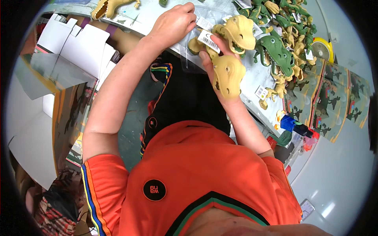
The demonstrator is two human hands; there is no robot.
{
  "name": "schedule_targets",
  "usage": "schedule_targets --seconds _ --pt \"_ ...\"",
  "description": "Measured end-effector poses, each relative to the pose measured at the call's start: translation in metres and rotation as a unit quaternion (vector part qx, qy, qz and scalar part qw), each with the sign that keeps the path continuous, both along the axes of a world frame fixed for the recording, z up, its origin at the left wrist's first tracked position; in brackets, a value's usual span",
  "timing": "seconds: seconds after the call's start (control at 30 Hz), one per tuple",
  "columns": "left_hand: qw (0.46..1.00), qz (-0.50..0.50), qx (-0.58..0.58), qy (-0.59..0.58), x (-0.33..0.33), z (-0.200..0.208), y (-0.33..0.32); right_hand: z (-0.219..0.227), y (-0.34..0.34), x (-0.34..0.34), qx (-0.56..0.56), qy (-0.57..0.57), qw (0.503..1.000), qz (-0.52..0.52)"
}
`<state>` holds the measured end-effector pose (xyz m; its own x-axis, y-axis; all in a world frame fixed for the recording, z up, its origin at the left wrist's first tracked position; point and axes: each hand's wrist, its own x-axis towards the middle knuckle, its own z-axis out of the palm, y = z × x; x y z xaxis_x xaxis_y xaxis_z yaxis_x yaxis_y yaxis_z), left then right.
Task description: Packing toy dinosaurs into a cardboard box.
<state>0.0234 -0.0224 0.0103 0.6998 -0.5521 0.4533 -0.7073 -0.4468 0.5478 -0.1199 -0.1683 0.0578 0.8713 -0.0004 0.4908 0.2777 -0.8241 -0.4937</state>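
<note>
My right hand (207,63) is closed around a tan toy dinosaur (228,74), whose head hangs over my wrist. A white barcode tag (208,41) is on this toy, near my fingers. A second tan dinosaur head (239,33) lies against the fingers on the far side. My left hand (177,23) is closed in a pinch beside a small white label (204,23); what its fingertips grip is hidden. Clear plastic (191,63) spreads under the toys at the table edge. Just right of them is a green dinosaur head (276,54).
A pile of green and tan toy dinosaurs (289,23) covers the table's right side. Printed cartons (328,102) and a blue-and-black bottle (295,126) sit nearer. Another tan dinosaur (110,8) lies far left. White cardboard (75,45) stands left of my arm.
</note>
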Motion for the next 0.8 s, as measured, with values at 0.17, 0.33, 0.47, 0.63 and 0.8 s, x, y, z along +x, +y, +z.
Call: schedule_targets --seconds 0.17,0.33,0.47,0.63,0.8 --pt "1.0 0.009 -0.013 0.003 0.002 -0.01 -0.004 0.003 -0.004 0.003 0.019 0.031 0.999 0.021" --pt "0.999 0.008 -0.04 0.0 0.001 -0.014 -0.007 0.006 -0.009 0.006 0.075 0.126 0.989 0.008" --pt "0.998 0.015 -0.065 -0.006 0.002 -0.02 -0.011 0.019 -0.005 0.012 0.056 0.126 0.99 0.01" --pt "0.991 0.015 -0.121 -0.048 0.005 -0.033 -0.015 0.02 -0.017 0.023 -0.045 0.12 0.992 0.018" --pt "0.982 -0.005 -0.18 -0.053 0.005 -0.034 -0.014 0.023 -0.013 0.027 -0.035 0.125 0.991 0.04"
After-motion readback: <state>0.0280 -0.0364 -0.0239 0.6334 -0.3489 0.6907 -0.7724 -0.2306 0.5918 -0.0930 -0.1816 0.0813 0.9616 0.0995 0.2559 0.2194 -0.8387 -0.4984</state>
